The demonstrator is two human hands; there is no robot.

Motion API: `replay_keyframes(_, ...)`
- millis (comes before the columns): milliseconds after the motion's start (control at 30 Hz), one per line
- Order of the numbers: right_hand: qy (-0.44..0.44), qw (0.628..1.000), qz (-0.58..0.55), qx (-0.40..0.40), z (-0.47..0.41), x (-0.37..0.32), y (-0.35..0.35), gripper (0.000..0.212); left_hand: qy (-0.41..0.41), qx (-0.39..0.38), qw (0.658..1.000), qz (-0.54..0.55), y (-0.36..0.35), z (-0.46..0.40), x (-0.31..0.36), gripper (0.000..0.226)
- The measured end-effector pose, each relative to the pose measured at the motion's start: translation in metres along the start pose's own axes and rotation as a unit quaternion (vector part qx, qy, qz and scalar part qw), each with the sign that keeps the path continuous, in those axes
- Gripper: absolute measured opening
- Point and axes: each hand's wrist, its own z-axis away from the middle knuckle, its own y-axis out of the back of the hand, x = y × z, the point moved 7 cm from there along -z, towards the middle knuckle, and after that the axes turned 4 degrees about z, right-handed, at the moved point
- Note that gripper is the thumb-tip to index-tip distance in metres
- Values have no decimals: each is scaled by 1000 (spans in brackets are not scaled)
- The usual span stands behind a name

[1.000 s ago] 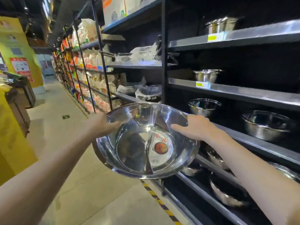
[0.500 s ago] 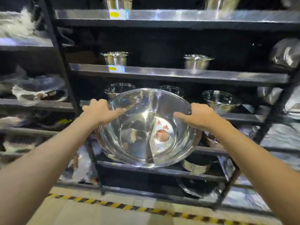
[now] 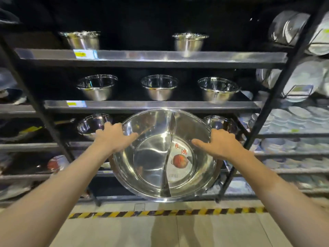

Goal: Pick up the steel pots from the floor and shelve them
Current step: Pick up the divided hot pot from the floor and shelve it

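Observation:
I hold a wide, shallow steel pot [image 3: 153, 157] with a curved divider down its middle and a round label with a red picture in its right half. My left hand [image 3: 114, 136] grips its left rim, thumb inside. My right hand [image 3: 219, 143] grips its right rim, thumb inside. The pot is tilted toward me, in the air in front of the lower shelves of a dark metal rack [image 3: 151, 105].
Steel bowls [image 3: 160, 86] stand in a row on the middle shelf, taller pots [image 3: 189, 41] on the shelf above, more bowls [image 3: 92, 124] behind my hands. White plates [image 3: 300, 81] fill the rack at right. A yellow-black tape line [image 3: 167, 212] runs along the floor.
My view has swung from the aisle to face the rack squarely. The pot, still held in both hands, now sits centred in front of the lower shelves and is closer to them.

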Motion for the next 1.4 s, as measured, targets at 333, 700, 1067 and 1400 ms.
replay_keyframes(333,-10,998,21,-66,6,22,-256,102,69,-60,996,6,-241,4,-94,86)
replay_keyframes(700,-17,996,43,-70,-48,52,-578,103,77,-37,996,-1,-534,-77,-201,80)
replay_keyframes(1067,-24,995,-13,-91,-95,69,-778,117,74,3,997,-26,-700,-146,-261,74)
replay_keyframes(1400,-12,993,9,-119,-179,63,-899,117,81,-20,996,-37,-789,-245,-309,98)
